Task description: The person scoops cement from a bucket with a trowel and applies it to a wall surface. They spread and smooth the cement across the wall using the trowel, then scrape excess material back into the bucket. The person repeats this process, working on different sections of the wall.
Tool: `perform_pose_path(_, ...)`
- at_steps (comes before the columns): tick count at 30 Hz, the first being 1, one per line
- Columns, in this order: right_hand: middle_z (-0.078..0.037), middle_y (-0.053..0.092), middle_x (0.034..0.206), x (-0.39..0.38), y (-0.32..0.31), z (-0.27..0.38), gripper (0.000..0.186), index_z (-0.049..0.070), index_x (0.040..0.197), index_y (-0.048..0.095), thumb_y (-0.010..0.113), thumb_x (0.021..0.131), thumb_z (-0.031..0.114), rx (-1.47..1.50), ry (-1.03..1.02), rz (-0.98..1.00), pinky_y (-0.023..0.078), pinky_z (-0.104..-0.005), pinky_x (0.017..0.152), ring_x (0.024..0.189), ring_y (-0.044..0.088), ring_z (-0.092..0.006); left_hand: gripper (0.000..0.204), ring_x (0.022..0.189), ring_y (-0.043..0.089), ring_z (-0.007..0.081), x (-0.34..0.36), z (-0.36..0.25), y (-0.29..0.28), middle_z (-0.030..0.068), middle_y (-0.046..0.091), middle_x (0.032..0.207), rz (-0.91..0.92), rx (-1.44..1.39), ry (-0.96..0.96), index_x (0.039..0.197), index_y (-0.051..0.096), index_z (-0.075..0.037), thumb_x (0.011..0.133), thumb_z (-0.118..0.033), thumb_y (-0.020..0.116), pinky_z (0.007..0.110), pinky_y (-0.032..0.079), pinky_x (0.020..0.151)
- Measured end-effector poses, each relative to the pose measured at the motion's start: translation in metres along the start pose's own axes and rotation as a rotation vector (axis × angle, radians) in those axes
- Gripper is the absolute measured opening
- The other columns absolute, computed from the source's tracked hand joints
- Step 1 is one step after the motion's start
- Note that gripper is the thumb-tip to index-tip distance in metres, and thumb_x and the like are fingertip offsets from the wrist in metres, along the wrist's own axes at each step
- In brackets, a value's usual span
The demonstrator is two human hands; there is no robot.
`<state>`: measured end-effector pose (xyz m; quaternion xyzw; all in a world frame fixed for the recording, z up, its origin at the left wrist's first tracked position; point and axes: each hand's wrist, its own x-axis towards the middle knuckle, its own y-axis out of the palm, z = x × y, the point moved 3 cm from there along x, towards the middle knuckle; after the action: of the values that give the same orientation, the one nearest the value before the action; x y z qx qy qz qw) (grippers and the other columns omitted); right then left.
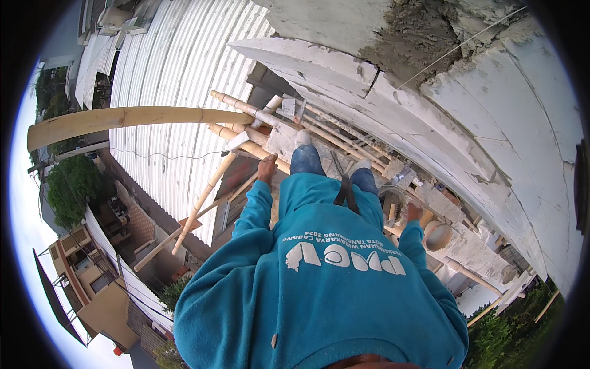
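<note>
My left hand [267, 167] hangs beside my blue-clad thigh, fingers curled, near a bamboo pole [251, 147] and a pale block [238, 141]; what it holds, if anything, is hidden. My right hand [412, 213] is at the opposite side, near a round bucket [437, 235], its fingers hard to make out. My feet, in pale footwear [301, 138], stand on a pale, grimy plank platform [281, 137]. A dark strap [348, 198] lies at my front over the teal clothing.
Bamboo scaffolding [193, 215] surrounds the platform, one thick pole [141, 116] jutting left. A white corrugated roof [172, 74] lies below left. A block wall [491, 123] with rough mortar [412, 40] and a taut string rises at right. Houses [92, 289] and trees [74, 184] stand far below.
</note>
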<state>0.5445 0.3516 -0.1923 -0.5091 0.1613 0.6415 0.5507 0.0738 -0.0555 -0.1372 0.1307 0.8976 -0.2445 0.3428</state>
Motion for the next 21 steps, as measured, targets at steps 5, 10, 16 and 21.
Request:
perform_pose_path(5, -0.012, 0.068, 0.098, -0.014, 0.052, 0.004, 0.023, 0.005, 0.112, 0.062, 0.056, 0.091, 0.012, 0.087, -0.089, 0.008, 0.060, -0.0394, 0.061, 0.079, 0.070, -0.0237, 0.065, 0.119, 0.057, 0.0295, 0.062, -0.072, -0.029, 0.0100, 0.055, 0.133, 0.071, -0.134, -0.060, 0.138, 0.051, -0.008, 0.089, -0.050, 0.062, 0.042, 0.052, 0.087)
perform_pose_path(10, -0.014, 0.070, 0.102, -0.092, 0.127, 0.022, 0.026, 0.004, 0.107, 0.066, 0.063, 0.086, 0.020, -0.340, -0.506, -0.003, 0.057, -0.0407, 0.075, 0.089, 0.069, -0.0302, 0.078, 0.133, 0.044, 0.0377, 0.056, -0.158, -0.056, 0.0188, 0.045, 0.144, 0.419, 0.192, 0.035, 0.145, 0.040, -0.004, 0.090, -0.057, 0.058, 0.053, 0.044, 0.101)
perform_pose_path(16, -0.019, 0.068, 0.107, -0.262, 0.164, 0.006, 0.040, -0.004, 0.112, 0.060, 0.071, 0.082, 0.020, -0.671, -0.188, 0.268, 0.052, -0.0398, 0.084, 0.099, 0.065, -0.0315, 0.052, 0.109, 0.062, 0.0250, -0.013, -0.192, -0.133, 0.0142, 0.065, 0.114, 0.708, 0.786, 0.125, 0.119, 0.061, -0.001, 0.085, -0.040, 0.073, 0.035, 0.048, 0.095)
perform_pose_path(21, -0.012, 0.066, 0.112, -0.397, 0.197, 0.016, 0.045, -0.003, 0.118, 0.055, 0.075, 0.080, 0.013, -0.353, -0.102, 0.716, 0.051, -0.0339, 0.087, 0.103, 0.064, -0.0214, 0.047, 0.107, 0.063, 0.0264, -0.035, -0.200, -0.196, 0.0157, 0.066, 0.106, 1.009, 0.619, 0.162, 0.115, 0.060, 0.000, 0.080, -0.025, 0.079, 0.036, 0.049, 0.096)
